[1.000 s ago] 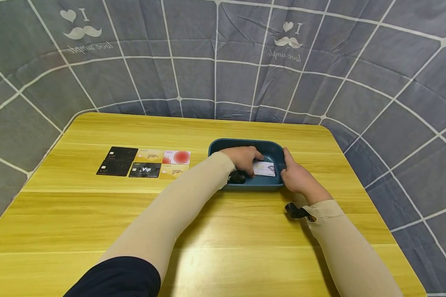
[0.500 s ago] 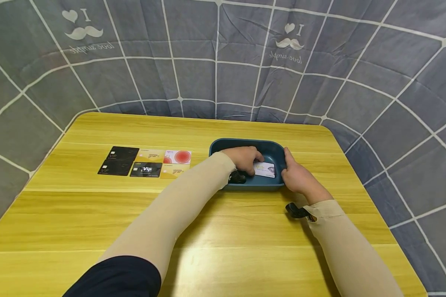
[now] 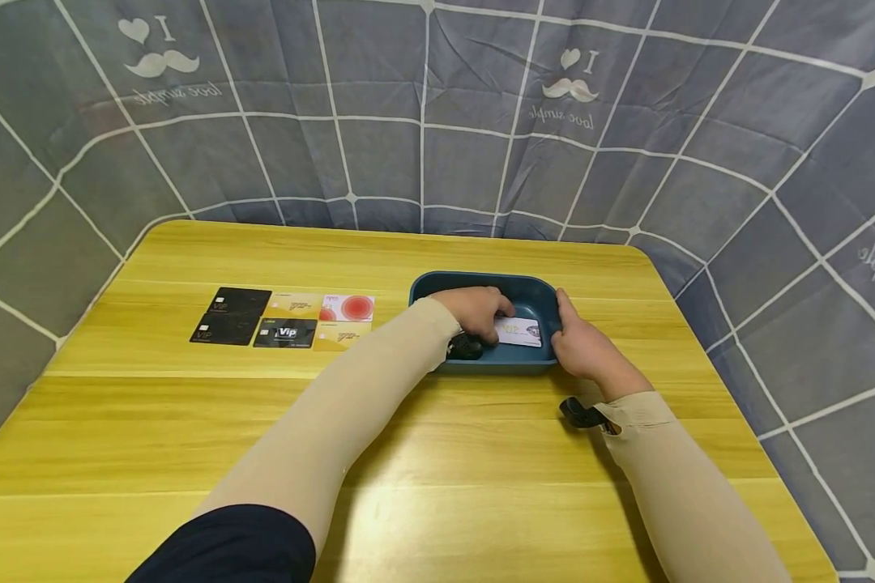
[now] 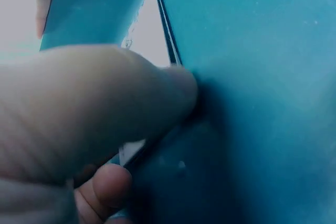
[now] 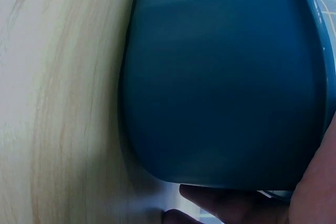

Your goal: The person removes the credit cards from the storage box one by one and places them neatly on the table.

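A dark teal plastic bin (image 3: 496,368) stands on the wooden table. Inside it lies a white VIP card (image 3: 519,331), its edge showing as thin layers in the left wrist view. My left hand (image 3: 474,309) reaches into the bin and pinches the card's left end, with the thumb (image 4: 157,90) on the near side and a fingertip (image 4: 112,184) past the lower corner. At the bin's right end, my right hand (image 3: 591,352) grips the wall, fingers (image 5: 226,203) along the outside and the thumb side at the rim.
Left of the bin, several cards lie in two rows: black cards (image 3: 231,316), a dark Vip card (image 3: 285,333), a red-circle card (image 3: 347,308) and yellow cards (image 3: 343,335). A grey grid-patterned cloth (image 3: 386,154) hangs around the table's far side.
The white card shifts very slightly under the left fingers. Both hands otherwise keep their places, and the bin and the cards on the table stay put.
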{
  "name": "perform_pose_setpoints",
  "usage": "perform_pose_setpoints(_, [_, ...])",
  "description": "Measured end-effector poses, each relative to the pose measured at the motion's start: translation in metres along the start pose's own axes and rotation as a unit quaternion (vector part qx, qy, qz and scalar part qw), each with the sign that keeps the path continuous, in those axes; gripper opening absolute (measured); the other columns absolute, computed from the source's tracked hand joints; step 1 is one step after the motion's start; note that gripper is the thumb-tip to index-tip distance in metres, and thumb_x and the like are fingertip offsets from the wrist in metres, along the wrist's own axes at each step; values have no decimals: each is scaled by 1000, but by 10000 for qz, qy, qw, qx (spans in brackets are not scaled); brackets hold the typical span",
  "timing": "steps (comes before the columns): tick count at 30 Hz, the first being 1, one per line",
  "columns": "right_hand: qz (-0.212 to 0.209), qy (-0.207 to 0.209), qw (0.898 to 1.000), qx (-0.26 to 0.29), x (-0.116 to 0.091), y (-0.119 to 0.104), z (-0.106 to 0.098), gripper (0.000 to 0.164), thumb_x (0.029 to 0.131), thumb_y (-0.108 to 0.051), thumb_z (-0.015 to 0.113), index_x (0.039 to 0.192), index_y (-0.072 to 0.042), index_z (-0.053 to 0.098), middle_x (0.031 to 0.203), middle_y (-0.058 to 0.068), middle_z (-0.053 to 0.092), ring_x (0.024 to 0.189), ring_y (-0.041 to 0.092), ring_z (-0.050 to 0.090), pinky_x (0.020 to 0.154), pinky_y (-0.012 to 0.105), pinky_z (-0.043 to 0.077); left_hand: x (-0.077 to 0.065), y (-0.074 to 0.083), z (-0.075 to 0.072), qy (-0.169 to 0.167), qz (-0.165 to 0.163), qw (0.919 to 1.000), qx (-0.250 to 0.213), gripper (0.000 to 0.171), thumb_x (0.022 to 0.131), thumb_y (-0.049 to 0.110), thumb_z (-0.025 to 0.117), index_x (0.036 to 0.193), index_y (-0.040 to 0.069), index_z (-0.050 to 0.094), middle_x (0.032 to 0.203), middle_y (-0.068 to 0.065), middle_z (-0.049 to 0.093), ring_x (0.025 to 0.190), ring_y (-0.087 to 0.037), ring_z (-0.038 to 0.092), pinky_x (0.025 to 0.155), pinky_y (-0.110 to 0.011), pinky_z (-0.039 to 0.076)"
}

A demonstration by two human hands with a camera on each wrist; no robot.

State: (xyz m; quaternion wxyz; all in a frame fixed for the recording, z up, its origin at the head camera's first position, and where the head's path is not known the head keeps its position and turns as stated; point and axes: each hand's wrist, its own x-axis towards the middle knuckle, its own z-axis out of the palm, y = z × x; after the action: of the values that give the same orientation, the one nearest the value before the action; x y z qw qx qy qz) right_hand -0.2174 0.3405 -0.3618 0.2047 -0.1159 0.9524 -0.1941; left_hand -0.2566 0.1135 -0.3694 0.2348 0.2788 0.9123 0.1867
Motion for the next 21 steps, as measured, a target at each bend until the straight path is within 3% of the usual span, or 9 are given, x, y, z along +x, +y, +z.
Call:
perform_pose_setpoints(15, [59,-56,10000,6,-1,-1,0,74,109,-15,29,167,-8,-16,169,32,21,153,49,35,124,62,30,7,-1,3,272,233,9992,-169,63,94,29,79,150,10,59,149,-7,62,133,-20,58,118,-35,44])
perform_pose_setpoints(21, [71,-58,10000,26,-2,-3,0,75,109,-14,30,167,-8,-16,169,33,22,152,49,36,123,62,32,5,0,2,288,219,9992,-153,64,93,32,80,149,9,60,146,-6,64,128,-19,60,116,-34,45])
